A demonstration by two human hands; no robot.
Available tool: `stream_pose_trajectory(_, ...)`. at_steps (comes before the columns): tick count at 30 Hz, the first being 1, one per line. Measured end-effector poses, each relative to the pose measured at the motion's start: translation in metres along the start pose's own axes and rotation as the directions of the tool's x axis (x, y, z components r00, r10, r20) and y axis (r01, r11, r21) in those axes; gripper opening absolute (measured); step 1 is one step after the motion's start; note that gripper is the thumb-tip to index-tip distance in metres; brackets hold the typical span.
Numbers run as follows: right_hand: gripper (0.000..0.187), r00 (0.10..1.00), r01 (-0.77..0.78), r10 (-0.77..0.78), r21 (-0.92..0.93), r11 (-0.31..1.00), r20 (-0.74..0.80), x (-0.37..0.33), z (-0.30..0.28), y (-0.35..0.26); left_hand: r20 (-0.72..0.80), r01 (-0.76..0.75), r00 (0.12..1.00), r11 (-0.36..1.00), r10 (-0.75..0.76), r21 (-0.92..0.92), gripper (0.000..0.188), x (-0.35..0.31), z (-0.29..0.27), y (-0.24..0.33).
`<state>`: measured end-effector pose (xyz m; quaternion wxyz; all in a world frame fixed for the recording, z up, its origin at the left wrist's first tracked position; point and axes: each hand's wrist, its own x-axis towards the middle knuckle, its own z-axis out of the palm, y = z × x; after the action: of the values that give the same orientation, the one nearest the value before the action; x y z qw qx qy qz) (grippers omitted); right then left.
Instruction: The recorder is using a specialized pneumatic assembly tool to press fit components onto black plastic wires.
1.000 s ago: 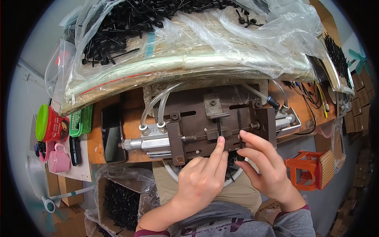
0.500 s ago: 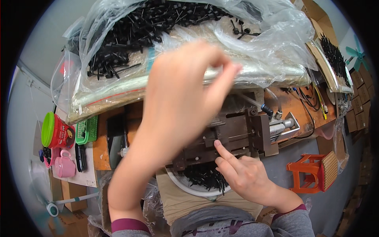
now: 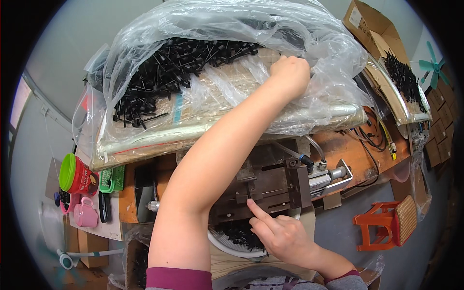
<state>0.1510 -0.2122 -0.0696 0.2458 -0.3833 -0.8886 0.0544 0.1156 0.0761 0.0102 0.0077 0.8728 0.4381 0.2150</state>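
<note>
My left hand is stretched far forward over the plastic-lined box, at its right part. Its fingers are curled closed, and their tips and anything in them are hidden behind the hand. A heap of black thin-stemmed plastic parts fills the box's left and back. My right hand is at the dark metal fixture; its index finger is stretched out, with the tip touching the fixture's middle. The other fingers are loosely bent, and I see nothing held in them. A white round basin with black parts sits below the fixture.
An air cylinder with hoses is at the fixture's right. On the left are a red-green bucket, a pink cup and a green basket. An orange stool stands at right. Clear plastic sheeting drapes the box.
My left hand has moved forward and right, from above the box's front edge to its right part, and its fingers have curled in. My right index finger stays at the fixture. The view has shifted.
</note>
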Motion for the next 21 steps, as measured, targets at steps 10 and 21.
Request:
stream_pose_trajectory(10,0.019,0.993,0.102,-0.073,0.377,0.92,-0.09,-0.011,-0.003,-0.015,-0.237,-0.069,0.969,0.998,0.066,-0.005,0.012,-0.024,-0.023,-0.015)
stream_pose_trajectory(21,0.025,0.996,0.014,-0.051,0.422,0.906,0.078,-0.026,-0.002,-0.016,-0.038,0.095,0.993,0.943,-0.113,-0.32,0.019,-0.12,-0.123,-0.077)
